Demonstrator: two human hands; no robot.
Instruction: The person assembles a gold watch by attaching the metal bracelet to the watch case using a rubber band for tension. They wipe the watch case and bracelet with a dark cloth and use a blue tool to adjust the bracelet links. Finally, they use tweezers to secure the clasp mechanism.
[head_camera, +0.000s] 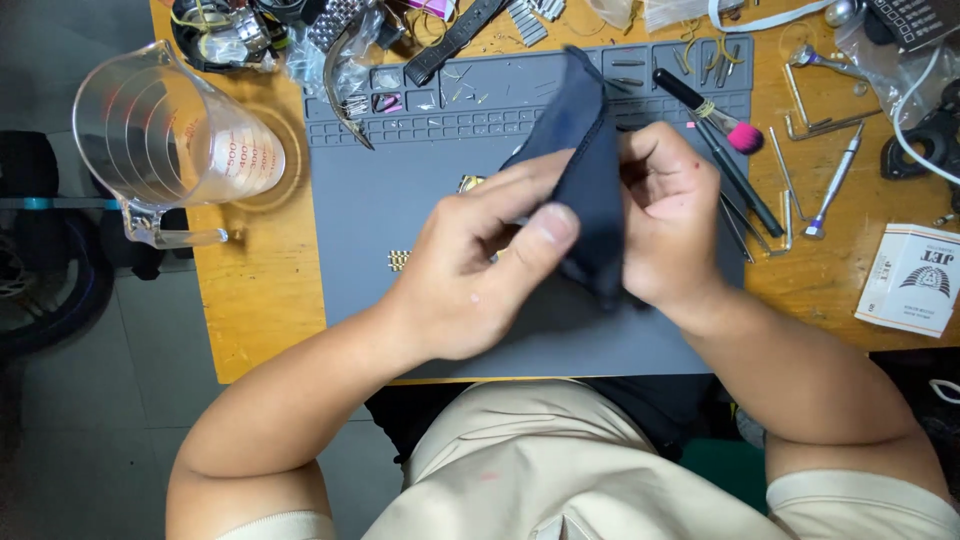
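A dark navy cloth (588, 170) is bunched upright between both of my hands above the grey work mat (400, 200). My left hand (480, 270) pinches the cloth from the left with thumb and fingers. My right hand (670, 215) grips it from the right, fingers curled. Whatever the cloth wraps is hidden. A small gold-coloured link piece (399, 260) lies on the mat left of my left hand, and another gold bit (470, 183) peeks out above my fingers.
A clear measuring jug (170, 140) stands at the table's left edge. Watch bands and parts (340, 30) crowd the back. A pink-tipped brush (710, 110), tweezers and small screwdrivers (830, 185) lie to the right, with a white box (915, 280) at far right.
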